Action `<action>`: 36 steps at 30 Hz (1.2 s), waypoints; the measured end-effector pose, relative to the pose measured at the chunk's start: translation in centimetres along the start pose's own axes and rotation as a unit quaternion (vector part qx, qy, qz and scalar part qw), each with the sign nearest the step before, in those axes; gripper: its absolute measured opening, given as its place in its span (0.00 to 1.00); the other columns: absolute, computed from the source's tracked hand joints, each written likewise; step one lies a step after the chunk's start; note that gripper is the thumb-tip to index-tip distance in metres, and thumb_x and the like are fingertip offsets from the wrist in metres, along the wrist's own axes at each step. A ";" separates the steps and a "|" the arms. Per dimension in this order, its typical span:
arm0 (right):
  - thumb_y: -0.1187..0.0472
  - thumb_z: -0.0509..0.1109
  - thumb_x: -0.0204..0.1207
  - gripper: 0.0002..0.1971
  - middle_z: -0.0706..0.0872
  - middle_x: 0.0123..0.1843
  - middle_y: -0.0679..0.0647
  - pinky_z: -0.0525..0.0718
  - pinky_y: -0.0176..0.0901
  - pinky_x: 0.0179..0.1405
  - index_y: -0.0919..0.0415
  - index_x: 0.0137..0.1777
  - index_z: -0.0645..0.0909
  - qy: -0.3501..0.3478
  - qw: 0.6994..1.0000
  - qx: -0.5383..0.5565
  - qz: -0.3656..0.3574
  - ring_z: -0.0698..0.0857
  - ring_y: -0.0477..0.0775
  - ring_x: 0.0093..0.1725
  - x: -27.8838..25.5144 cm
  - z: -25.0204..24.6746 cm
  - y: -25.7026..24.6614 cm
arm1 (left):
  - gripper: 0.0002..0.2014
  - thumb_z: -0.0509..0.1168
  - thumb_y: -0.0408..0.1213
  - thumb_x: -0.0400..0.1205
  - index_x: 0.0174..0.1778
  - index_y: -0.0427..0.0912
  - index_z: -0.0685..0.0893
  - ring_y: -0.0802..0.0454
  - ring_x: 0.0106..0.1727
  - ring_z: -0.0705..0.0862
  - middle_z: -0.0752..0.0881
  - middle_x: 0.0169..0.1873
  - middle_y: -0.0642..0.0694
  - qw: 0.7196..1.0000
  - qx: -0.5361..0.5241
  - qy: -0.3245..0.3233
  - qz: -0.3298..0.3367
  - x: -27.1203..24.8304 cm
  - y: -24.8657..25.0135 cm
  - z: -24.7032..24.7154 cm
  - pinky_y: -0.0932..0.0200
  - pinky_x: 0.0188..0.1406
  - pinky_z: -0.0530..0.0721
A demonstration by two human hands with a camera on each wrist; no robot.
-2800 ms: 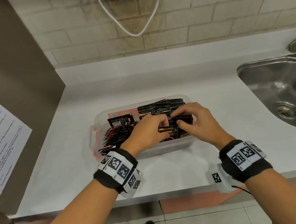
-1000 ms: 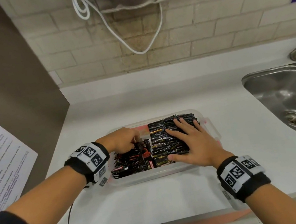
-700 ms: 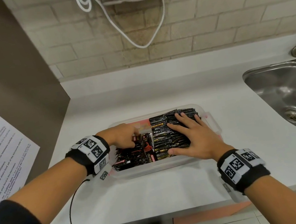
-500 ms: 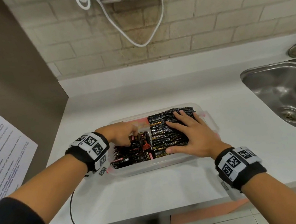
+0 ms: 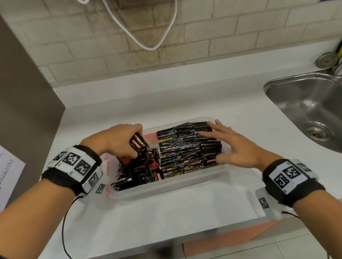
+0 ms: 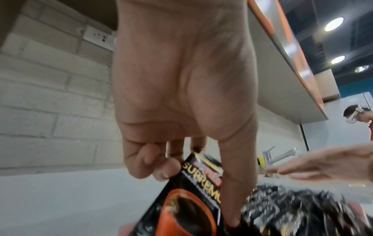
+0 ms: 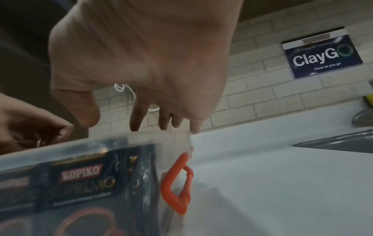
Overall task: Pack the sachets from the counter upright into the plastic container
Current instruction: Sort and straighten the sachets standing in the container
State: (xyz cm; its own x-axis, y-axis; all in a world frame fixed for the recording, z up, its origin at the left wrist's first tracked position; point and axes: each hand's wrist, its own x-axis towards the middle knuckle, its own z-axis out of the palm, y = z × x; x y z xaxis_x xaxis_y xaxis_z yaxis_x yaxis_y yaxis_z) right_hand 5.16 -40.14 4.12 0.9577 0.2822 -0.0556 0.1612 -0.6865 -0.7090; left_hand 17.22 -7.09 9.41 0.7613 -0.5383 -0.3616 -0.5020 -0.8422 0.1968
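Left hand (image 5: 120, 140) grip pinching one sachet (image 5: 138, 144) above left side of plastic container (image 5: 170, 185) on table (image 5: 157, 216), probably to stand it upright. Right hand (image 5: 235, 148) grip wide, fingers spread over packed sachets (image 5: 187, 149), apparently steadying rows.

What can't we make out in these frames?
- Head view: left hand covers most of the sachet it grips.
- Left wrist view: upright sachets blurred; count unreadable.
- Right wrist view: container wall hides what the right hand touches.
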 end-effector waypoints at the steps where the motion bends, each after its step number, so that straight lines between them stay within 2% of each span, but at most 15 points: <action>1: 0.62 0.77 0.74 0.39 0.51 0.90 0.47 0.44 0.63 0.88 0.34 0.80 0.67 -0.007 1.000 0.000 0.004 0.41 0.45 0.89 -0.1 -0.2 0.1 | 0.16 0.78 0.40 0.75 0.46 0.51 0.74 0.51 0.41 0.81 0.82 0.43 0.49 1.000 -0.007 0.008 0.005 -0.2 0.3 -0.4 0.55 0.36 0.76; 3: 0.63 0.78 0.73 0.40 0.50 0.91 0.47 0.47 0.62 0.88 0.35 0.81 0.68 -0.024 1.000 -0.009 0.012 0.40 0.44 0.89 0.0 -0.6 0.2 | 0.13 0.76 0.40 0.79 0.43 0.50 0.75 0.50 0.38 0.81 0.83 0.37 0.52 0.999 -0.018 0.025 0.022 -0.7 1.1 -1.3 0.55 0.35 0.74; 5: 0.62 0.79 0.72 0.40 0.49 0.91 0.48 0.46 0.60 0.88 0.37 0.82 0.68 -0.042 0.999 -0.023 0.014 0.38 0.45 0.88 0.1 -0.8 0.3 | 0.09 0.73 0.40 0.82 0.45 0.48 0.77 0.49 0.38 0.79 0.82 0.36 0.54 0.998 -0.013 0.049 0.044 -1.1 2.5 -2.1 0.55 0.34 0.72; 10: 0.60 0.78 0.75 0.38 0.50 0.91 0.49 0.49 0.56 0.88 0.39 0.82 0.69 -0.037 0.999 -0.030 0.008 0.40 0.45 0.88 0.7 -0.8 1.2 | 0.04 0.70 0.39 0.83 0.50 0.45 0.83 0.57 0.37 0.83 0.85 0.36 0.57 0.983 -0.066 0.127 0.114 -2.2 7.9 -3.0 0.61 0.35 0.77; 13: 0.60 0.77 0.77 0.33 0.51 0.91 0.51 0.52 0.58 0.87 0.43 0.81 0.70 -0.019 0.999 -0.029 0.008 0.41 0.48 0.89 0.9 -0.7 1.7 | 0.04 0.71 0.41 0.82 0.49 0.48 0.83 0.62 0.35 0.86 0.86 0.33 0.57 0.974 -0.118 0.119 0.150 -2.4 11.8 -2.3 0.64 0.36 0.82; 16: 0.60 0.78 0.76 0.33 0.52 0.90 0.53 0.53 0.58 0.87 0.42 0.78 0.71 -0.012 1.000 -0.016 0.005 0.42 0.51 0.89 0.8 -0.6 1.9 | 0.04 0.71 0.41 0.82 0.46 0.49 0.81 0.57 0.39 0.84 0.84 0.36 0.57 0.973 -0.107 0.119 0.169 -1.5 15.0 -0.6 0.57 0.39 0.82; 19: 0.58 0.82 0.73 0.35 0.52 0.90 0.54 0.53 0.54 0.86 0.38 0.76 0.71 -0.013 1.000 -0.004 0.000 0.42 0.51 0.89 0.5 -0.6 2.0 | 0.08 0.71 0.39 0.82 0.46 0.56 0.78 0.56 0.40 0.81 0.80 0.35 0.61 0.974 -0.098 0.113 0.168 -0.2 16.9 1.3 0.57 0.39 0.79; 21: 0.58 0.83 0.72 0.38 0.51 0.90 0.54 0.52 0.53 0.86 0.41 0.79 0.71 -0.013 1.000 -0.006 0.007 0.42 0.52 0.89 0.2 -0.9 2.2 | 0.06 0.70 0.39 0.82 0.51 0.52 0.81 0.53 0.41 0.82 0.79 0.35 0.60 0.979 -0.087 0.113 0.149 0.5 17.2 2.3 0.53 0.39 0.81; 23: 0.60 0.83 0.72 0.39 0.51 0.90 0.54 0.51 0.53 0.86 0.44 0.80 0.71 -0.009 1.000 -0.007 0.017 0.41 0.52 0.89 0.0 -1.2 2.3 | 0.09 0.70 0.41 0.83 0.57 0.49 0.82 0.50 0.40 0.82 0.79 0.34 0.56 0.981 -0.079 0.119 0.130 1.0 17.2 2.9 0.51 0.37 0.81; 26: 0.62 0.82 0.73 0.38 0.51 0.90 0.54 0.52 0.49 0.85 0.45 0.81 0.72 0.001 1.000 -0.003 0.020 0.42 0.51 0.89 -0.2 -1.5 2.5 | 0.12 0.71 0.42 0.83 0.62 0.51 0.82 0.57 0.33 0.78 0.78 0.32 0.56 0.981 -0.080 0.133 0.121 1.4 17.0 3.4 0.58 0.28 0.71; 28: 0.63 0.79 0.76 0.35 0.51 0.90 0.53 0.52 0.49 0.85 0.44 0.81 0.72 0.008 1.000 0.004 0.020 0.42 0.49 0.89 -0.3 -1.7 2.5 | 0.10 0.71 0.41 0.83 0.59 0.51 0.82 0.53 0.36 0.79 0.79 0.33 0.55 0.983 -0.066 0.132 0.109 1.6 16.8 3.4 0.56 0.29 0.72; 30: 0.62 0.78 0.77 0.33 0.52 0.90 0.53 0.51 0.49 0.84 0.43 0.80 0.72 0.012 0.999 0.012 0.030 0.43 0.49 0.89 -0.4 -2.1 2.3 | 0.06 0.70 0.40 0.83 0.48 0.51 0.78 0.47 0.40 0.81 0.81 0.36 0.51 0.987 -0.045 0.117 0.100 1.7 16.7 3.5 0.51 0.33 0.78; 31: 0.61 0.78 0.78 0.33 0.52 0.90 0.53 0.50 0.49 0.84 0.44 0.80 0.73 0.012 0.999 0.013 0.036 0.43 0.50 0.89 -0.5 -2.3 2.2 | 0.08 0.69 0.38 0.83 0.45 0.51 0.75 0.46 0.41 0.82 0.81 0.37 0.49 0.988 -0.034 0.112 0.100 1.7 16.8 3.6 0.50 0.35 0.79; 33: 0.62 0.76 0.79 0.31 0.53 0.90 0.53 0.51 0.46 0.84 0.45 0.80 0.73 0.017 0.999 0.012 0.042 0.45 0.50 0.89 -0.5 -2.5 1.9 | 0.10 0.69 0.37 0.83 0.44 0.50 0.72 0.46 0.43 0.80 0.79 0.39 0.50 0.989 -0.007 0.104 0.102 1.8 17.3 3.9 0.50 0.37 0.77; 36: 0.69 0.68 0.82 0.27 0.59 0.89 0.52 0.52 0.42 0.83 0.47 0.79 0.75 0.058 0.998 0.031 0.024 0.50 0.49 0.89 -0.5 -2.4 0.9 | 0.10 0.70 0.37 0.82 0.48 0.50 0.73 0.43 0.46 0.81 0.80 0.44 0.47 0.990 0.019 0.101 0.101 2.0 18.3 4.6 0.50 0.39 0.78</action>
State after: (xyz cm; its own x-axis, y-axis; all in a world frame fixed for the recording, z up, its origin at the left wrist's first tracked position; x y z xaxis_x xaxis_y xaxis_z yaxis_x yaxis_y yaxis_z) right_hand 5.39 -42.50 5.21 0.9857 0.1683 -0.0126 0.1021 -0.6537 -0.7499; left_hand 7.66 -23.49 8.11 0.7078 -0.6946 -0.1287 -0.6650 -0.7166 0.2103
